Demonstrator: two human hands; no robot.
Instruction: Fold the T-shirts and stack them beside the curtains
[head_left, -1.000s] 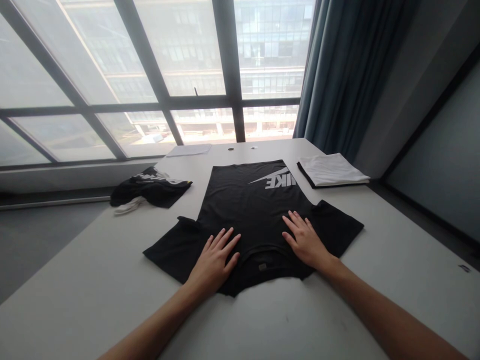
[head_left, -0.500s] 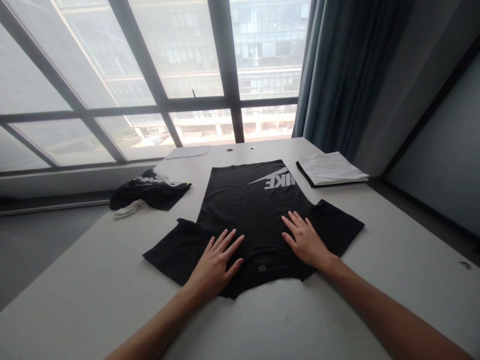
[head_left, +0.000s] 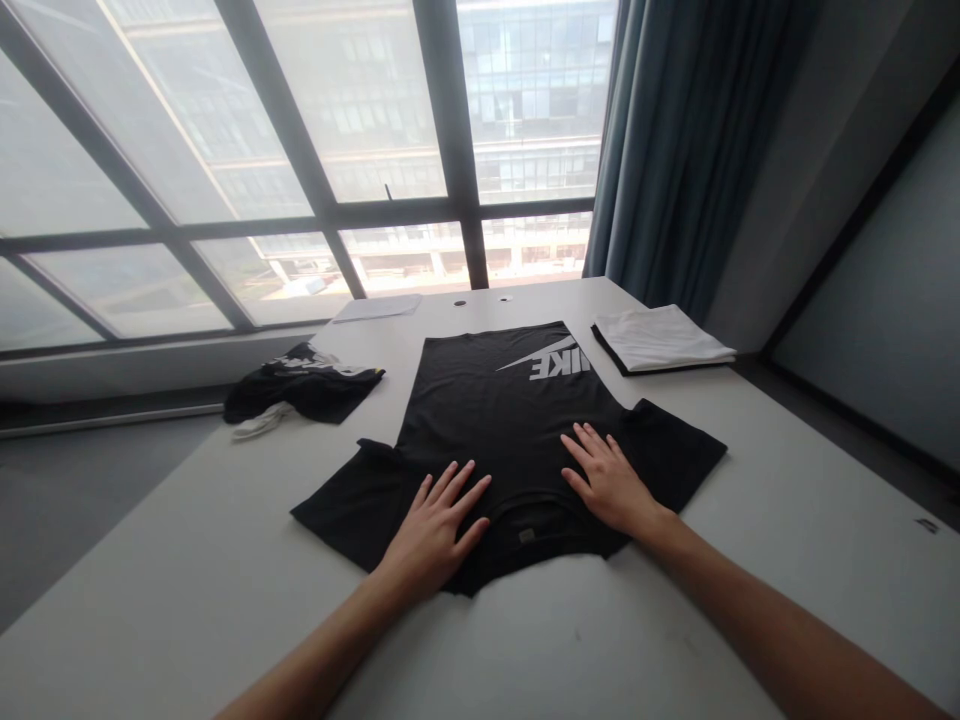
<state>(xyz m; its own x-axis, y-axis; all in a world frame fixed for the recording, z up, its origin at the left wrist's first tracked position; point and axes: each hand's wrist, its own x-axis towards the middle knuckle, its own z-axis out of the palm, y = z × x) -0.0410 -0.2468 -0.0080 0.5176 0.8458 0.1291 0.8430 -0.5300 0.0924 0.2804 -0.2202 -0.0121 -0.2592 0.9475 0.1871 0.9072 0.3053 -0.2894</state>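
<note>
A black T-shirt (head_left: 502,430) lies spread flat on the white table, its collar towards me and its hem towards the window. White lettering and a swoosh show upside down near the hem. My left hand (head_left: 431,525) rests flat on the shirt to the left of the collar, fingers spread. On the right of the collar, my right hand (head_left: 607,480) also lies flat on the fabric with its fingers apart. Neither hand grips the cloth. Both sleeves stretch out to the sides, their edges slightly folded up near the body of the shirt.
A crumpled black-and-white garment (head_left: 304,385) lies at the table's left edge. At the back right sits a stack of folded white and black cloth (head_left: 664,338). White paper (head_left: 379,308) lies at the far left of the white table (head_left: 187,570), below the window.
Both hands stay flat on the shirt in nearly the same place. The view has shifted very slightly; the shirt and other garments have not visibly moved on the table.
</note>
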